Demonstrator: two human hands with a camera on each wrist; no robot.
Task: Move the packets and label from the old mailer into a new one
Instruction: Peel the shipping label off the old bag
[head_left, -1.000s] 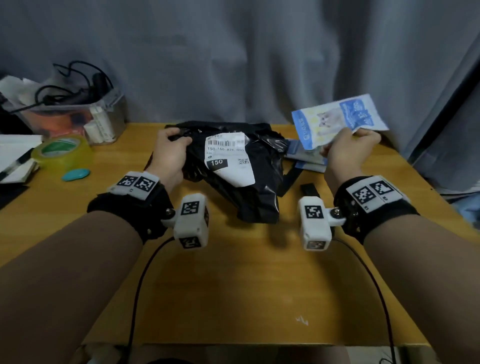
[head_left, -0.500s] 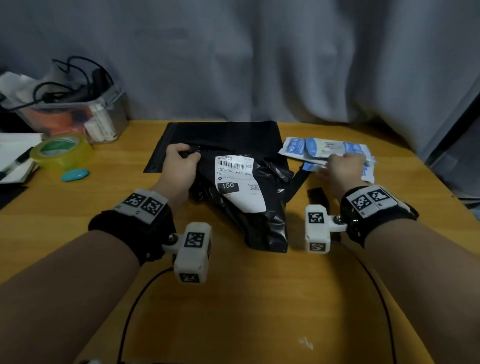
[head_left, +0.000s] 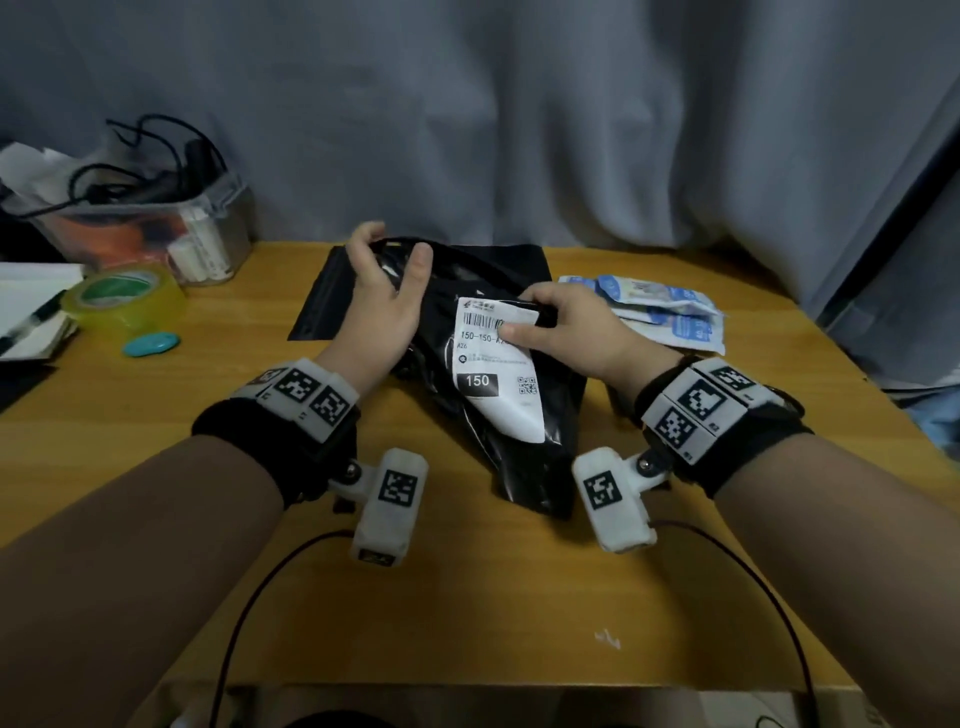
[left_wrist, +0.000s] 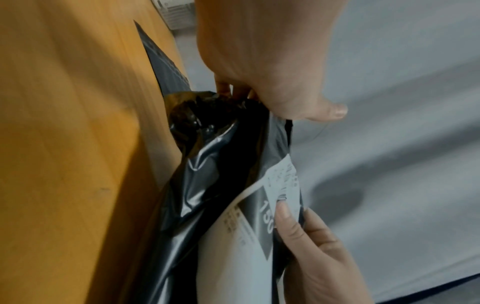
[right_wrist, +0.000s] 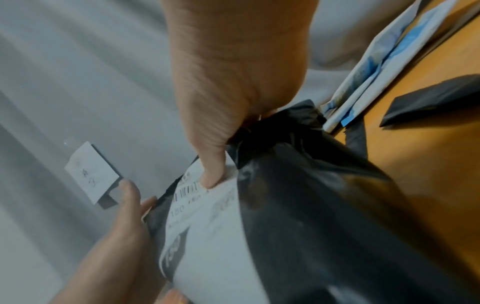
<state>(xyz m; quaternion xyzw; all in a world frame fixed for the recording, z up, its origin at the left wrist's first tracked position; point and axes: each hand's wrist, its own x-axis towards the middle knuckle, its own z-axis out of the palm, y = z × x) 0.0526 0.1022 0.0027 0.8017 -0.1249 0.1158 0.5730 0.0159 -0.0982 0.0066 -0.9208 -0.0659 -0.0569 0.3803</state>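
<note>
The old black mailer (head_left: 519, 447) lies crumpled mid-table, its upper end lifted. Its white shipping label (head_left: 493, 384) faces up. My left hand (head_left: 392, 254) grips the mailer's gathered upper left edge, as the left wrist view shows at the old mailer (left_wrist: 221, 164). My right hand (head_left: 524, 317) pinches the upper right edge, thumb on the label's top right corner (right_wrist: 213, 179). Blue-and-white packets (head_left: 654, 306) are piled on the table to the right. A flat new black mailer (head_left: 327, 301) lies behind, partly under the old one.
At the back left stand a clear box of cables (head_left: 156, 223), a yellow-green tape roll (head_left: 124, 296), a small teal object (head_left: 150, 344) and a notebook with a pen (head_left: 31, 317). A black strip (right_wrist: 428, 98) lies by my right wrist. Grey curtain behind.
My right hand laid its packet on the pile at the right, then came left and took hold of the old mailer at the label. My left hand lifted the mailer's upper end.
</note>
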